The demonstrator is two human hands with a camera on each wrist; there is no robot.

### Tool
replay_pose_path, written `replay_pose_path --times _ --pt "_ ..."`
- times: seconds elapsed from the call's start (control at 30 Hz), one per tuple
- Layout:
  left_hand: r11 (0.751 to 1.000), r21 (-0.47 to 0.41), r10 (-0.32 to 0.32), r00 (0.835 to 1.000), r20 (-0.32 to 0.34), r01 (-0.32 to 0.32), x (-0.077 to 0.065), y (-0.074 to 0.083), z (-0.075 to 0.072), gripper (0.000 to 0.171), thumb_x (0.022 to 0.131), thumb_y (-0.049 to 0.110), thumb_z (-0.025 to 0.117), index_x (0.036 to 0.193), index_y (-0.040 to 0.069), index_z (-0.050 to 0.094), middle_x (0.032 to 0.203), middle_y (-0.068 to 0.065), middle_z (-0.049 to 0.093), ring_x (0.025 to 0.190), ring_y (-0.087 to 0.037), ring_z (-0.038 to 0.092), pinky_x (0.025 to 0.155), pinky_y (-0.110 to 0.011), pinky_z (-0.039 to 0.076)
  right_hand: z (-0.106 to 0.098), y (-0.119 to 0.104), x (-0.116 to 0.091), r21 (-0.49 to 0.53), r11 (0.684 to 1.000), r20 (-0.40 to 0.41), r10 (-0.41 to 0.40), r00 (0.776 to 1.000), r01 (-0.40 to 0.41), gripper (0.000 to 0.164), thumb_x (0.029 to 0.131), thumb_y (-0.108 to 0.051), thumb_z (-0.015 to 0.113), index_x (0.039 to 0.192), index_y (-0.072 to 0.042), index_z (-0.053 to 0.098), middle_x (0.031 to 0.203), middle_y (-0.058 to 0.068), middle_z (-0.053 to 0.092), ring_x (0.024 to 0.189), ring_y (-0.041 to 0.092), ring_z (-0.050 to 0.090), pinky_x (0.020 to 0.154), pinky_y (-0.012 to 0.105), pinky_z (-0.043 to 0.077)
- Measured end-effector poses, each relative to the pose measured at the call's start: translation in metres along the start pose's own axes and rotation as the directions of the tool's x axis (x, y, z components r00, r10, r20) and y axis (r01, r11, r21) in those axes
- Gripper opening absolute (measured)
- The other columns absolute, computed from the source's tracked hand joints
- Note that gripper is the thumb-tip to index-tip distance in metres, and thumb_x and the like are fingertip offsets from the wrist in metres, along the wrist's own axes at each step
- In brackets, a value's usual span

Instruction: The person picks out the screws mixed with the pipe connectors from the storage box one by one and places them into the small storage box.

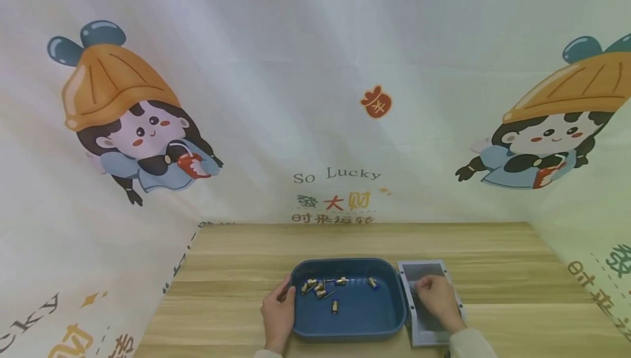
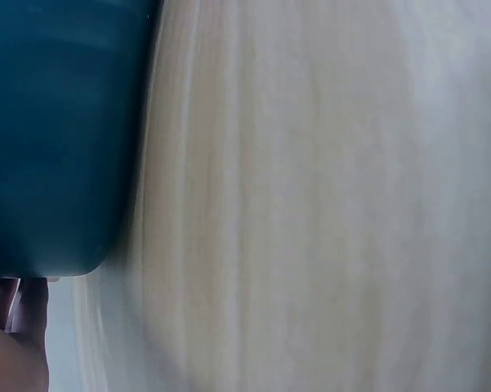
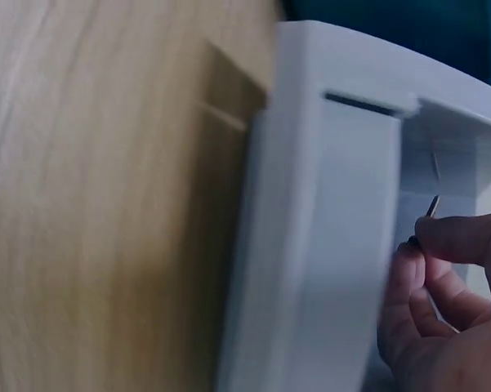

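A dark blue rectangular tray point(image 1: 350, 322) stands on the wooden table, holding several short brass fittings point(image 1: 335, 306), some with blue ends, and a few thin screws point(image 1: 329, 294). My left hand point(image 1: 277, 314) rests against the tray's left side, its thumb and fingertips touching the rim and outer wall. In the left wrist view, the fingers point(image 2: 30, 314) lie against the tray's end. Over a light grey box point(image 1: 417, 328) to the right, my right hand point(image 1: 439, 299) pinches a small pointed screw point(image 3: 432, 207) between thumb and fingertips. A thin sliver point(image 3: 437, 166), unclear in kind, shows inside the box.
The grey box sits close beside the tray's right wall. Behind the wooden table point(image 1: 236, 270) hangs a printed cloth point(image 1: 335, 144), which also covers both sides.
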State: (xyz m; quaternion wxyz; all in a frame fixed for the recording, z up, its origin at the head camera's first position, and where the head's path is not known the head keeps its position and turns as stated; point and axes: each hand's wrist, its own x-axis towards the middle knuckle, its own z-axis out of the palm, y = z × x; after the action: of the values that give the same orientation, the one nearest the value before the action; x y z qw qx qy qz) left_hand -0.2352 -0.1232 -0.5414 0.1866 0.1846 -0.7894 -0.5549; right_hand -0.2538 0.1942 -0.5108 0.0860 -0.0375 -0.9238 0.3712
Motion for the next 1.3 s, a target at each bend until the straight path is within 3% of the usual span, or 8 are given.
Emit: replay_pose_path --times 0.17,0.47,0.7,0.97,1.3 --pt "1.0 -0.002 -0.012 1.0 0.001 0.012 0.001 -0.001 0.001 0.028 0.088 0.006 0.063 0.116 0.006 0.067 0.117 -0.016 0.067 0.099 -0.03 0.067 0.083 -0.039 0.058 0.008 0.005 -0.002 -0.038 0.998 0.008 0.042 0.999 -0.042 0.011 0.077 -0.004 0.061 0.076 0.006 0.064 0.065 0.011 0.064 0.059 0.021 0.058 0.052 0.033 0.049" --pt "1.0 -0.008 -0.016 1.0 -0.01 0.016 0.0 -0.002 0.003 0.028 0.087 0.005 0.064 0.115 0.006 0.067 0.117 -0.016 0.067 0.098 -0.03 0.068 0.082 -0.039 0.058 0.014 0.01 -0.004 -0.077 0.995 0.001 0.063 0.998 -0.063 0.012 0.075 -0.004 0.058 0.067 0.002 0.065 0.062 0.009 0.063 0.056 0.018 0.054 0.049 0.029 0.045" --pt "1.0 -0.011 -0.009 1.0 -0.008 0.009 0.0 -0.002 0.002 0.028 0.087 0.005 0.063 0.115 0.005 0.067 0.116 -0.016 0.067 0.098 -0.03 0.068 0.082 -0.04 0.058 0.014 0.006 -0.006 -0.071 0.995 -0.006 0.069 0.998 -0.069 0.011 0.074 -0.004 0.059 0.072 0.005 0.066 0.067 0.014 0.066 0.06 0.022 0.059 0.052 0.033 0.049" --pt "1.0 -0.022 -0.009 1.0 -0.004 0.009 0.001 -0.001 0.0 0.028 0.087 0.006 0.063 0.115 0.005 0.067 0.118 -0.016 0.067 0.099 -0.031 0.067 0.083 -0.04 0.058 0.009 0.001 0.001 -0.025 0.999 -0.061 -0.026 0.998 0.025 0.009 0.072 0.001 0.062 0.078 0.007 0.066 0.068 0.016 0.067 0.057 0.023 0.061 0.052 0.034 0.052" --pt "1.0 -0.025 0.011 1.0 -0.008 -0.011 -0.001 0.002 -0.001 0.027 0.088 0.005 0.063 0.115 0.004 0.068 0.117 -0.016 0.067 0.097 -0.029 0.068 0.081 -0.038 0.058 -0.009 -0.025 0.011 0.08 0.995 -0.032 -0.054 0.998 0.056 0.019 0.073 -0.001 0.07 0.09 0.007 0.068 0.083 0.019 0.07 0.073 0.024 0.066 0.064 0.026 0.054"
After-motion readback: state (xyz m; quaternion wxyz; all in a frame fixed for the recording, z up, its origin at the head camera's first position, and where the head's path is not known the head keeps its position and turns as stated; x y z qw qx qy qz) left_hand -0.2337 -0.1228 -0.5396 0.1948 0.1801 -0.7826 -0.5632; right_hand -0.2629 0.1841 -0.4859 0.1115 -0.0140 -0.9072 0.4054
